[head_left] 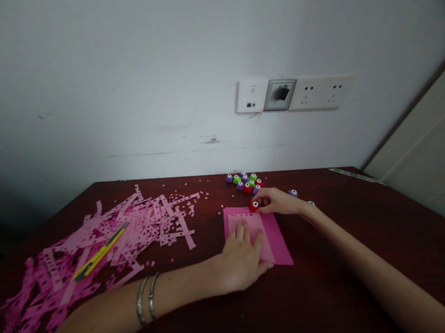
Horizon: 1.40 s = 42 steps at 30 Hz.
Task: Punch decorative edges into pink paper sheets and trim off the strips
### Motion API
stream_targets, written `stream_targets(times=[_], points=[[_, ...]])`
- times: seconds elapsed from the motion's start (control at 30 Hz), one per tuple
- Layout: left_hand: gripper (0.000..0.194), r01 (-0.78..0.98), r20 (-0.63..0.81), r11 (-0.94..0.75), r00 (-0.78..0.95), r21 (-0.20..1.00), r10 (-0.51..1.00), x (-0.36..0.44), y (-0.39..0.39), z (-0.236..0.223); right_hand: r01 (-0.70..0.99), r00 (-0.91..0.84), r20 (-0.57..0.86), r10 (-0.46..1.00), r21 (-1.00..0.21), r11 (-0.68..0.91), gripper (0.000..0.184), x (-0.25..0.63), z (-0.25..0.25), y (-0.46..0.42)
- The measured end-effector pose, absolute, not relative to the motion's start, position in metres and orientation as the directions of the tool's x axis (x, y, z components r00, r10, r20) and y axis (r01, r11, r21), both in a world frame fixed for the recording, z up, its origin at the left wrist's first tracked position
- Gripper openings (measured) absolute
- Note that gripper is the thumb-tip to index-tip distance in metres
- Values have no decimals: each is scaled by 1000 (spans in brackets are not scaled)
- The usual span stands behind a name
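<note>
My left hand (243, 258) lies flat with fingers spread on a light pink sheet of paper (266, 249), which rests on a darker pink sheet (282, 243). Along the top edge of the light sheet runs a row of small punched holes. At that same edge my right hand (273, 201) grips a small red craft punch (254, 206) between thumb and fingers. Whether the paper sits inside the punch's slot is too small to tell.
Several purple, green and red punches (245, 177) cluster beyond the paper, with a purple one (292, 193) by my right wrist. Pink punched strips (135, 217) pile up on the left, a yellow utility knife (101, 252) on top. A wall with sockets (320, 92) borders the table.
</note>
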<state>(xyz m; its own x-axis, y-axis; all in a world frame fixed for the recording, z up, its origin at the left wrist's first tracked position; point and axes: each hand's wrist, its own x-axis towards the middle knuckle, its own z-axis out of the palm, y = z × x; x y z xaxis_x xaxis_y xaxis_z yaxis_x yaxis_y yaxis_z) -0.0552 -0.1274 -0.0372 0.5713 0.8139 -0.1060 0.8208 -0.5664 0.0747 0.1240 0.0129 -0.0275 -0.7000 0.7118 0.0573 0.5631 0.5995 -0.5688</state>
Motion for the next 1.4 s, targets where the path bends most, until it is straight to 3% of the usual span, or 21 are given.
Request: stream_targets(times=[0.27,0.5,0.6,0.7,0.9,1.17,1.4], points=[[68,827,-100,-558,563,74,821,-55,-129,-37,634,-630,-8,777,-582,508,32,137,-9,13],[68,828,-72,-557,561,72,825,-56,-129,-38,821,-478,-301,825,-487,298,32,157,11,4],[68,826,-84,-557,563,85,822,-56,-128,-38,849,-438,-358,824,-467,249,31,162,15,-4],[68,822,-82,-561,568,94,819,-57,-129,-38,856,-413,-367,834,-469,218,33,167,19,-12],[68,821,-90,-565,571,88,816,-56,-128,-38,779,-469,-362,805,-599,184,42,187,16,-30],[68,819,-129,-562,573,115,809,-55,-130,-29,880,-339,-323,884,-441,177,29,202,-5,-33],[70,814,-122,-570,580,110,806,-56,-130,-31,889,-319,-243,916,-413,200,22,200,-1,-32]])
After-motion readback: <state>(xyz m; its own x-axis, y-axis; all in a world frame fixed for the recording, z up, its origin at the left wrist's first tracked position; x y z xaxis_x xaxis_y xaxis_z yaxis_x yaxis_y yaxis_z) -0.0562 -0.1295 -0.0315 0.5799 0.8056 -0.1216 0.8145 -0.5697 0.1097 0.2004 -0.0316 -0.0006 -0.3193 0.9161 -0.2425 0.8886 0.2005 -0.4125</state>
